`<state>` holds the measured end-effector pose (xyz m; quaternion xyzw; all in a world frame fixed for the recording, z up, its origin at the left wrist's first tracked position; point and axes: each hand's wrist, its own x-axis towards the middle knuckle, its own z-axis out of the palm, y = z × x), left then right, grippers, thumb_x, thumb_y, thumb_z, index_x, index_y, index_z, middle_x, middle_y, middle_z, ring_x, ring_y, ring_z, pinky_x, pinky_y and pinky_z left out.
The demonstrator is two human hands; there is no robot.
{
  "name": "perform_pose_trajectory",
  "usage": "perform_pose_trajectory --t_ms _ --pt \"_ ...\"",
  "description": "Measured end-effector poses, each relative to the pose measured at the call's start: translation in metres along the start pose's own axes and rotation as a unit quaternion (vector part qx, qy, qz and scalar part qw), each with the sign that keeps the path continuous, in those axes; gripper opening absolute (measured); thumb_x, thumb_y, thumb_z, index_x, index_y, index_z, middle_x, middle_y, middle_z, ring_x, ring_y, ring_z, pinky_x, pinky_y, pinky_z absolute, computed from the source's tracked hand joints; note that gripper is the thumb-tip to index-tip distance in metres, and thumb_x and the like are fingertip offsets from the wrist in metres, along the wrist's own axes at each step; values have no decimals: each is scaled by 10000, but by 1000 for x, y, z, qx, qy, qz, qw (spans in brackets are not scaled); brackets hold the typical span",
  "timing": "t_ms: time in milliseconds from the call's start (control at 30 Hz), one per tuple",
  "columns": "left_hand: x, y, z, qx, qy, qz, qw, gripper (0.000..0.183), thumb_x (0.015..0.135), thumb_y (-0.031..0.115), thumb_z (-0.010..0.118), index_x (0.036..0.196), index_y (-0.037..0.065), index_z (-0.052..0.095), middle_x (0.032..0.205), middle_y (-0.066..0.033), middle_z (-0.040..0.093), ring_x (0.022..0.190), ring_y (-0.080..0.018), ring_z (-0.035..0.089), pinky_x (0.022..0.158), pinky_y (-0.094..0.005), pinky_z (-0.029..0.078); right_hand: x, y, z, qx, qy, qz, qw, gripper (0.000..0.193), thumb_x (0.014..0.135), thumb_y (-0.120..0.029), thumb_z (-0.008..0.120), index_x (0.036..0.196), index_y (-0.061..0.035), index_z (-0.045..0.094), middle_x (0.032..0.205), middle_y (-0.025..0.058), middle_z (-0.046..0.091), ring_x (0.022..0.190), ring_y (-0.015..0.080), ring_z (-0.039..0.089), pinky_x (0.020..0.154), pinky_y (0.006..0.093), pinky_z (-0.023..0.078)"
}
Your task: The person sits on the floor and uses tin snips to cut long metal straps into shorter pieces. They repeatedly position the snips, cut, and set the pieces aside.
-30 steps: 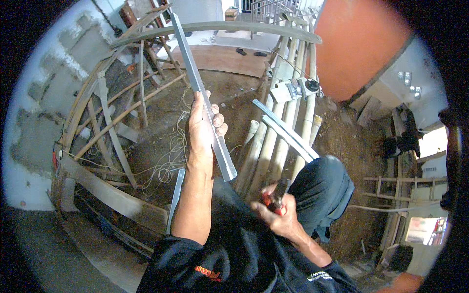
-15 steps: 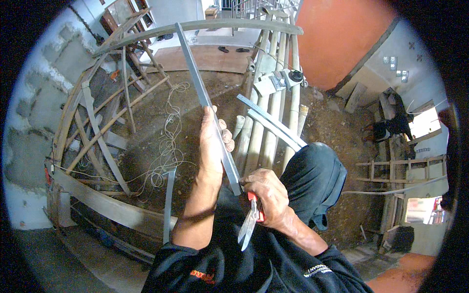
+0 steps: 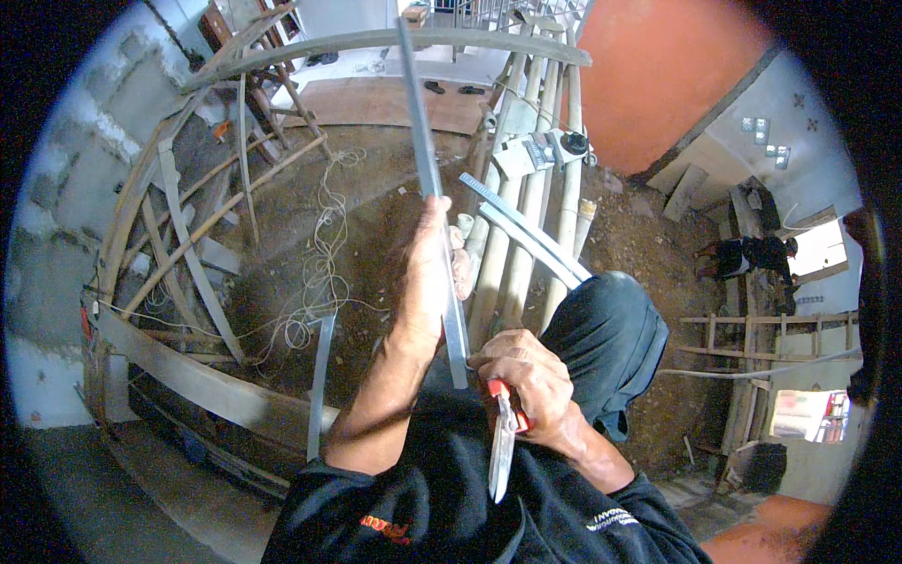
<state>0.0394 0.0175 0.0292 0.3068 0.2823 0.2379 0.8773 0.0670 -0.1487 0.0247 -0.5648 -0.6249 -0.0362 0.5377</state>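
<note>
My left hand (image 3: 427, 273) is wrapped round a long grey metal profile (image 3: 420, 122). The strip stretches away from me, its near end close to my right hand (image 3: 526, 376). Closed in that right hand is a pair of red-handled tin snips (image 3: 503, 461), blades pointing down toward my black shirt. The snips' jaws are apart from the strip. Whether the right fingertips touch the strip's near end, I cannot tell. Beyond my bent knee (image 3: 606, 348) lie two more metal profiles (image 3: 536, 240), side by side over the bamboo poles (image 3: 512, 273).
A bamboo and timber frame (image 3: 211, 235) stands at the left, near tangled pale cable (image 3: 324, 254). Another metal strip (image 3: 319, 390) leans by a plank (image 3: 216, 371). A white box (image 3: 517, 160) rests on the poles. At the far right another person (image 3: 752, 256) bends over timber.
The metal profile's far end has swung right and it now points more straight ahead; my left hand shifted right with it. The snips' blades turned from lower left to nearly straight down.
</note>
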Motion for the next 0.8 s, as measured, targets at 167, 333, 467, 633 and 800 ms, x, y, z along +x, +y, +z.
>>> perform_pose_trajectory --t_ms 167,333,467,633,800 --pt "-5 -5 4 23 -32 -81 996 397 974 477 593 1181 142 536 702 46 471 432 -50 381 354 -222 292 4 2 -14 107 -41 12 993 106 877 -68 668 910 -11 584 838 127 630 741 309 646 706 408 538" --pt "-6 -13 8 75 -64 -118 988 398 987 508 548 1160 151 537 756 50 479 485 -46 381 377 -209 290 8 3 -25 184 -79 72 977 103 873 -90 633 916 -11 584 837 121 629 739 316 650 687 391 531" --pt "0 -21 2 33 -103 -137 985 400 991 512 535 1167 152 536 780 49 495 502 -39 397 377 -203 303 11 8 -29 205 -107 123 965 144 800 -40 601 941 -21 579 847 122 646 762 326 659 700 387 528" --pt "16 -13 -4 -20 -95 -71 993 505 1019 482 499 1279 50 508 896 -16 536 606 -69 484 477 -206 432 19 10 -38 89 -117 176 973 290 721 35 606 1002 -26 576 922 134 643 855 322 669 772 368 532" --pt "25 10 -12 -102 -83 23 991 488 1042 365 489 1316 -38 474 1153 -150 588 818 -146 548 689 -271 516 2 11 -37 209 163 429 864 346 747 42 639 1074 -56 581 1004 81 662 927 301 680 874 368 539"
